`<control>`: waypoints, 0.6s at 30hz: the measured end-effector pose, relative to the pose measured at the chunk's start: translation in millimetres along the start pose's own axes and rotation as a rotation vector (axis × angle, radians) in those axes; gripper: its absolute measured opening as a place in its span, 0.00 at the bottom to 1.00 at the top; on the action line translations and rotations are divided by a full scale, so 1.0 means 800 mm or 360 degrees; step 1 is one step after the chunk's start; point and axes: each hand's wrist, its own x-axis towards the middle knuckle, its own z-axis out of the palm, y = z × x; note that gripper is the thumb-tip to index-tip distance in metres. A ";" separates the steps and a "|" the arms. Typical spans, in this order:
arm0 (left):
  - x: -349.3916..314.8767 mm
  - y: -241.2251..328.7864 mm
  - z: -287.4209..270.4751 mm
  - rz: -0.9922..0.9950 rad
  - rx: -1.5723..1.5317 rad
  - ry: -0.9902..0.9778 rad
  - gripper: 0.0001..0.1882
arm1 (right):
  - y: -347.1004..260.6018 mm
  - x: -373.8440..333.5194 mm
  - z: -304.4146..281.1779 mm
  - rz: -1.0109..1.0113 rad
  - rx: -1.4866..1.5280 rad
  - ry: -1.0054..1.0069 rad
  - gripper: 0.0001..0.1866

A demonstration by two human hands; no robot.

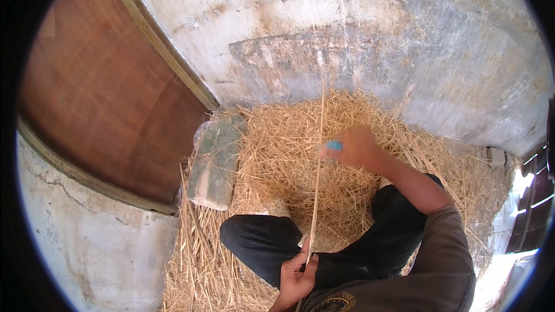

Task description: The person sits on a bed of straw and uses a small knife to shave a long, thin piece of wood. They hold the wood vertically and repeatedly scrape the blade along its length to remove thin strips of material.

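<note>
Nearest my camera, a dark shirt [404, 294] fills the lower edge, right of centre. Going from the left, I see a brown panel [110, 81], wood-framed, closing off that side against a pale, stained wall [462, 52]. Beside it a grey-green block [215, 159] lies on the straw [277, 138], its near end just short of the bent legs in dark trousers [254, 242]. Low between those legs, the left hand [299, 274] is closed on a long pale strip [316, 196]. Thumb and fingers pinch it close to the lap, I judge, to steady the lower end, while the rest slants up toward the wall, clear of both knees. Just right of the strip, the right hand [358, 145] is blurred; its fingers look curled near a small blue thing [333, 145], but I cannot tell whether they grip it. Open room for it lies above the straw; the wall limits reach at the far side. Farther right, a small block [496, 156] sits at the straw's edge, near a bright gap [523, 184].
</note>
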 end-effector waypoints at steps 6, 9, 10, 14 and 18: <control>-0.008 -0.002 0.012 0.0029 -0.0011 -0.0146 0.21 | 0.093 0.060 -0.034 0.0627 -0.0007 -0.0121 0.40; -0.011 0.006 0.018 0.0032 -0.0054 -0.0220 0.21 | 0.163 0.058 -0.047 0.0950 0.0068 0.0310 0.38; -0.012 -0.006 0.017 0.0140 -0.0040 -0.0290 0.21 | 0.196 0.054 -0.055 0.1051 0.0175 0.0375 0.38; -0.008 0.009 0.011 -0.0527 -0.0309 -0.0331 0.17 | 0.195 0.033 -0.068 0.1191 0.0213 0.0301 0.38; 0.035 -0.013 -0.009 -0.0511 -0.1191 -0.0123 0.08 | 0.019 0.005 -0.068 0.0602 0.0337 -0.0287 0.43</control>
